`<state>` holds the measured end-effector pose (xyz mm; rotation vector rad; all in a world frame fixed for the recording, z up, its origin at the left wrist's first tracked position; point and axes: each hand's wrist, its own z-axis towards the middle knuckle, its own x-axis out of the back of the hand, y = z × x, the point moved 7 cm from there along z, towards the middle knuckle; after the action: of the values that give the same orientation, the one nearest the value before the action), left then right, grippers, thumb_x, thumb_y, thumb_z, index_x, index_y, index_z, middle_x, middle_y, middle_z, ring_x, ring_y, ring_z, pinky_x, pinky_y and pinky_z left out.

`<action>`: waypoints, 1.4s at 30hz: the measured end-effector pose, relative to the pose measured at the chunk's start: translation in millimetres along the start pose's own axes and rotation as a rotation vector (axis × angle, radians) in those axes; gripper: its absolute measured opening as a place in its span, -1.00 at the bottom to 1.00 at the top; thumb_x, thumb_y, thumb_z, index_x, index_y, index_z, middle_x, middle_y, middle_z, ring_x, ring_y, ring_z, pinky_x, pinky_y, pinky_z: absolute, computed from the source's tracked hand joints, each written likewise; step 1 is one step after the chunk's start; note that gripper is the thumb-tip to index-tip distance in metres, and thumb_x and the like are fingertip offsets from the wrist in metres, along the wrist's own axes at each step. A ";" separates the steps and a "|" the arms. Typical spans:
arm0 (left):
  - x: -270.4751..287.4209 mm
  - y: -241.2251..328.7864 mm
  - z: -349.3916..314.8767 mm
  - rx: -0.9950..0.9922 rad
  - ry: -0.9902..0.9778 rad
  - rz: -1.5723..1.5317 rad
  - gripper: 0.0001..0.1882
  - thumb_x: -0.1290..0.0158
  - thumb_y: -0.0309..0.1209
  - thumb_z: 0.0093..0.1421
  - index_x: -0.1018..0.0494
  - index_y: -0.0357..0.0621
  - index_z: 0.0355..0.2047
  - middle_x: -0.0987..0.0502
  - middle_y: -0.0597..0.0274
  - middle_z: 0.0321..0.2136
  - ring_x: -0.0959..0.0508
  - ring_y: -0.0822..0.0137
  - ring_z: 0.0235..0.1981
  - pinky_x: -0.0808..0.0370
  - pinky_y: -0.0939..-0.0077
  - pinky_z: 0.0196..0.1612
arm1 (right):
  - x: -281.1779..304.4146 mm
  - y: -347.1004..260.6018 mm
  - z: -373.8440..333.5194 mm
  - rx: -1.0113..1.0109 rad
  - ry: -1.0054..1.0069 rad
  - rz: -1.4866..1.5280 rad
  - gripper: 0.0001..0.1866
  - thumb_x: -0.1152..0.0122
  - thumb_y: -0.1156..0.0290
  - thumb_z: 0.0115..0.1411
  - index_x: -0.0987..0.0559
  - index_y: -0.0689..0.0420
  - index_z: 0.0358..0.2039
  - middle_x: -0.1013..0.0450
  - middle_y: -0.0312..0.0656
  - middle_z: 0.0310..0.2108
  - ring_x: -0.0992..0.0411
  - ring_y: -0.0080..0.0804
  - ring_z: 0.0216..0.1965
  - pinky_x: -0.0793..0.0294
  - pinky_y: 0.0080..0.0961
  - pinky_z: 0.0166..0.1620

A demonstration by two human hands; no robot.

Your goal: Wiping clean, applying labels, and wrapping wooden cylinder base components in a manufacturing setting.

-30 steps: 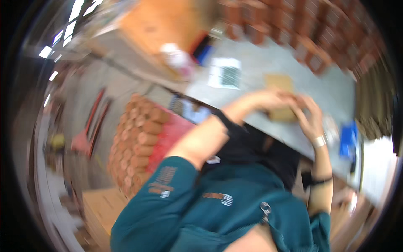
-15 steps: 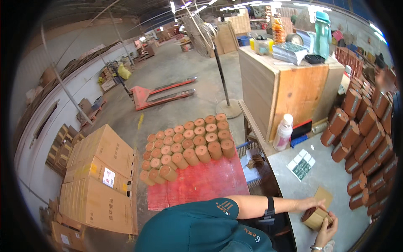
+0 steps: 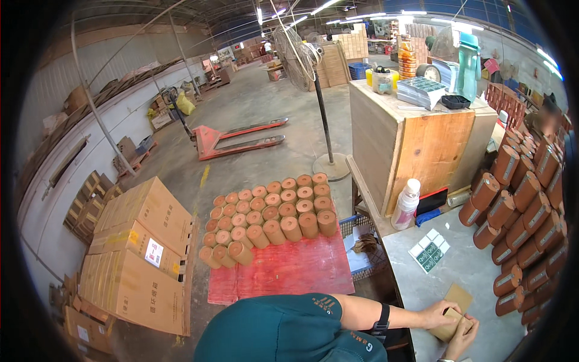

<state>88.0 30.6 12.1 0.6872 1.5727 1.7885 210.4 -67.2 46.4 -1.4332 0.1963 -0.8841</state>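
At the right, over the grey table [image 3: 416, 295], I hold a brown cylinder partly covered by kraft paper [image 3: 444, 331]. My left hand [image 3: 439, 315] is closed over the far side of the wrapped cylinder, its fingers bent on the paper. My right hand [image 3: 463, 339] grips the near right side, with its fingertips pressed on the paper's edge. Another piece of kraft paper [image 3: 461, 296] lies just beyond my hands. The cylinder's end is hidden by my left hand. Further back on the table lies a sheet of green and white labels [image 3: 429, 250].
Stacked brown cylinders [image 3: 508, 241] line the table's right side. A white bottle [image 3: 406, 205] stands before a wooden cabinet [image 3: 422, 157]. Left of me, wrapped cylinders [image 3: 274, 232] stand in rows on a red board [image 3: 283, 271]. Cartons [image 3: 139, 259], a fan and a red pallet jack [image 3: 211, 142] are beyond.
My left hand has moved from the cylinder's far edge onto its wrapped side, covering the brown end that showed before. The camera's view has tilted slightly up.
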 end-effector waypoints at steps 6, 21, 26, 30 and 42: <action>-2.3 -5.6 3.0 -0.021 0.032 -0.014 -0.70 -0.12 -0.36 0.16 -0.49 -0.23 -0.12 -0.58 0.18 -0.22 -0.50 0.33 -0.10 -0.39 0.41 0.04 | -6.4 50.9 16.2 0.039 -0.006 0.143 -0.86 -0.05 0.40 0.32 -0.37 0.18 -0.19 -0.35 -0.21 -0.24 -0.32 -0.45 -0.15 -0.32 -0.51 0.00; -14.6 -11.1 -14.9 -0.047 -0.002 -0.133 -0.77 -0.01 -0.35 0.21 -0.55 -0.27 -0.32 -0.61 0.18 -0.37 -0.54 0.39 -0.25 -0.44 0.44 -0.11 | -0.4 57.4 -22.9 -0.037 0.113 0.168 -0.68 -0.22 0.28 0.27 -0.52 0.27 -0.11 -0.46 0.00 -0.13 -0.38 -0.21 -0.12 -0.42 -0.28 0.01; -10.3 -25.6 -6.6 0.090 0.090 0.015 -0.75 -0.08 -0.30 0.12 -0.57 -0.27 -0.37 -0.60 0.10 -0.42 -0.54 0.33 -0.30 -0.45 0.36 -0.22 | 7.2 -10.9 -34.0 0.133 0.214 -0.287 -0.67 -0.18 0.27 0.29 -0.52 0.27 -0.09 -0.49 0.08 -0.15 -0.44 -0.05 -0.15 -0.44 -0.18 -0.02; -9.7 -34.1 7.5 0.239 0.036 0.070 -0.76 -0.12 -0.30 0.07 -0.57 -0.27 -0.45 -0.60 0.06 -0.42 -0.56 0.29 -0.32 -0.44 0.34 -0.25 | -15.9 -97.2 -69.1 0.549 0.113 -0.769 -0.63 -0.23 0.23 0.25 -0.53 0.23 -0.06 -0.51 0.15 -0.17 -0.46 0.14 -0.13 -0.44 -0.08 -0.03; 16.9 -54.0 22.6 0.301 0.333 -0.101 -0.47 -0.07 0.00 0.26 -0.52 -0.29 -0.09 -0.55 -0.05 -0.11 -0.50 0.12 0.02 -0.45 0.22 0.01 | -22.9 1.8 39.4 0.185 -0.317 -0.593 -0.27 -0.59 0.10 -0.39 -0.41 0.31 -0.33 -0.44 0.07 -0.37 -0.45 -0.07 -0.33 -0.45 -0.27 -0.22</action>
<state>100.9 61.7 -38.6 0.4474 2.0899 1.6713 219.6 -22.7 43.1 -1.4530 -0.5631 -1.0976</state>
